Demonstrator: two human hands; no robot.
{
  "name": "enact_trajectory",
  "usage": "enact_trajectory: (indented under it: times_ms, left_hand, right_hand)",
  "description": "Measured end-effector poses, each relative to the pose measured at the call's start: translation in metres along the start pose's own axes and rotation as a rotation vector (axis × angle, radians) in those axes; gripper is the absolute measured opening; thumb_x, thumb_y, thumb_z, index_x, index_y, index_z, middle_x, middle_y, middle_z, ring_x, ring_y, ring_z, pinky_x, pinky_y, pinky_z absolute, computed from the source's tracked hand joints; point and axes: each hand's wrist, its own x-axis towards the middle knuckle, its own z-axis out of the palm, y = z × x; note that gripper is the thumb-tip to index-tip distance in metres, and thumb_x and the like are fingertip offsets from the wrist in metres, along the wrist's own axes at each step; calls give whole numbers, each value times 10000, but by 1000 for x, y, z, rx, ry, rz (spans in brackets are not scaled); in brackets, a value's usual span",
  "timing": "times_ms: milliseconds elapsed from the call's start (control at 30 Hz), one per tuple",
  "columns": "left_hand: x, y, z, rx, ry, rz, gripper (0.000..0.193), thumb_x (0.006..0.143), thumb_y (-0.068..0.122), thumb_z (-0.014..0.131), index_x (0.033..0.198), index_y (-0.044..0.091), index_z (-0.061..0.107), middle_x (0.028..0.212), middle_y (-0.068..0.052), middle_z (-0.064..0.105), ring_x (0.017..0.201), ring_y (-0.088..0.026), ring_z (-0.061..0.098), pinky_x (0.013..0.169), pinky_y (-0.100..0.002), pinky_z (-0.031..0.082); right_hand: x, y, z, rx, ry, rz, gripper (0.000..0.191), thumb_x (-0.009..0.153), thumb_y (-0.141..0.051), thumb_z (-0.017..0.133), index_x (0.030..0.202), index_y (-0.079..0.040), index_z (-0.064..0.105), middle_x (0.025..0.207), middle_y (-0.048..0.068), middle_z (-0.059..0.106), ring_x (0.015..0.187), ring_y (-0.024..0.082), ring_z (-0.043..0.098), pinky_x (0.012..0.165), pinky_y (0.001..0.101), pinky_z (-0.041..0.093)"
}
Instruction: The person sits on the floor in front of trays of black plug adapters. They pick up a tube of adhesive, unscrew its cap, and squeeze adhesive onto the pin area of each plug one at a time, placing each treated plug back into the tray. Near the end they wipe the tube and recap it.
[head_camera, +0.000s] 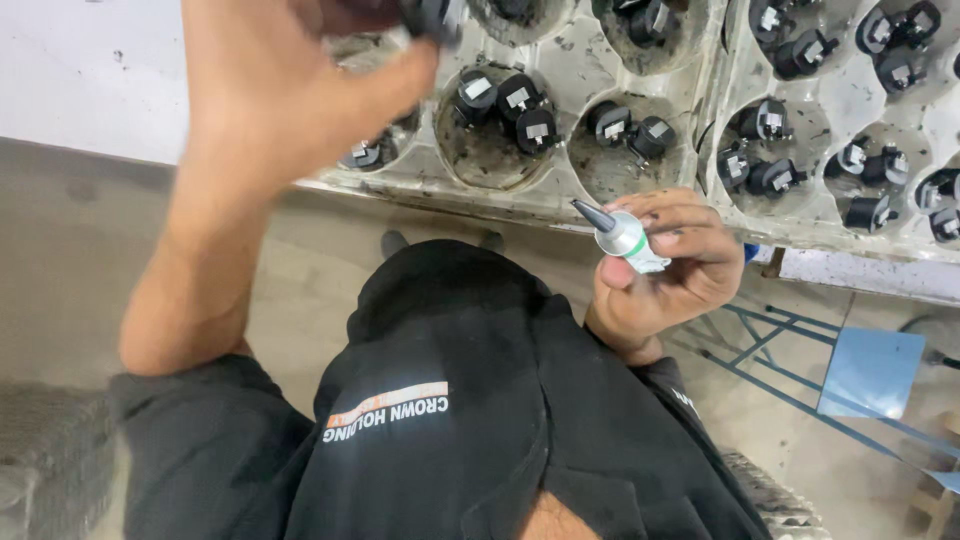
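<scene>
My right hand (665, 265) grips a small white tube (628, 238) with a green band and a dark pointed nozzle aimed up and left. It hovers just below the front edge of a grimy moulded tray (570, 70). My left hand (290, 85), blurred, is raised over the tray's left part and pinches a small black part (432, 15) at the fingertips. The tray's round cups hold small black parts with white labels (510, 100).
A second moulded tray (850, 95) with more black parts lies to the right. Below are my dark shirt (450, 400), a concrete floor, and a blue metal stool frame (860, 370) at the lower right.
</scene>
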Motion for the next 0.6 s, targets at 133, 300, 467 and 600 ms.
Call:
enact_trajectory:
  times_ms: [133, 300, 467, 600]
  left_hand:
    - [-45, 57, 22, -792, 150, -437, 289, 840, -35, 793, 1014, 32, 572, 1091, -61, 711, 991, -131, 764, 878, -291, 700]
    - [-64, 64, 60, -707, 232, -386, 337, 926, -110, 813, 1218, -40, 660, 1200, -129, 696, 1051, -167, 735, 924, -322, 686]
    - [-76, 66, 67, -677, 233, -377, 306, 988, -120, 784, 1257, -20, 678, 1248, -111, 652, 1021, -139, 733, 901, -272, 685]
    - [-81, 69, 67, -631, 190, -366, 338, 1028, -125, 782, 1322, -7, 666, 1251, -95, 659, 1025, -116, 737, 903, -244, 686]
  right_hand:
    - [0, -4, 2, -17, -58, -27, 488, 765, -307, 940, 950, -69, 556, 886, 86, 625, 823, 245, 698, 682, 386, 658]
    - [5, -12, -4, -247, -294, -137, 349, 801, -47, 907, 957, -65, 595, 918, 98, 588, 833, 231, 672, 723, 396, 650]
    - [11, -19, -2, -311, -405, -254, 330, 765, -2, 871, 958, -57, 609, 903, 97, 616, 847, 247, 670, 721, 401, 647]
    - [9, -27, 8, -409, -390, -311, 293, 764, -31, 860, 926, -45, 617, 871, 104, 640, 808, 263, 686, 699, 410, 658]
